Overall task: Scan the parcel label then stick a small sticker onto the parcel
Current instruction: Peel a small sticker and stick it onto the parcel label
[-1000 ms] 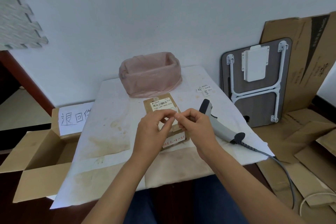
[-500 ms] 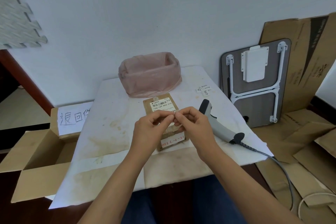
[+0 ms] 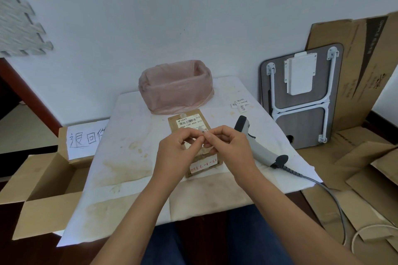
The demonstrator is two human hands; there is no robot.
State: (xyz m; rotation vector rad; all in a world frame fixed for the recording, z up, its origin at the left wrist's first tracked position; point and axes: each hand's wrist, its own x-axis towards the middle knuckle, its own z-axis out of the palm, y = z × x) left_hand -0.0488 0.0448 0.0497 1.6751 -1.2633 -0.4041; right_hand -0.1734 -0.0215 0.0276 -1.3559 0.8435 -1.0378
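At far left an open cardboard box [image 3: 41, 180] stands beside the table [image 3: 129, 170], bearing a handwritten paper sign [image 3: 86, 137]. On the table, the left hand [image 3: 178, 153] and the right hand [image 3: 230, 148] meet directly above the parcel [image 3: 189, 122]; both have fingertips curled in a pinch on a small sticker [image 3: 202, 131], apparently peeling it from its backing. The parcel lies flat beneath and just beyond the hands, long axis running away from the person, printed label [image 3: 189, 122] at the far end. Both hands are equally near, so placement requires only a short descent. Behind the parcel sits a pink-lined bin [image 3: 175, 87]. To the right, the scanner [image 3: 256, 144] lies on the table, released, with loose stickers [image 3: 240, 104] beyond it.
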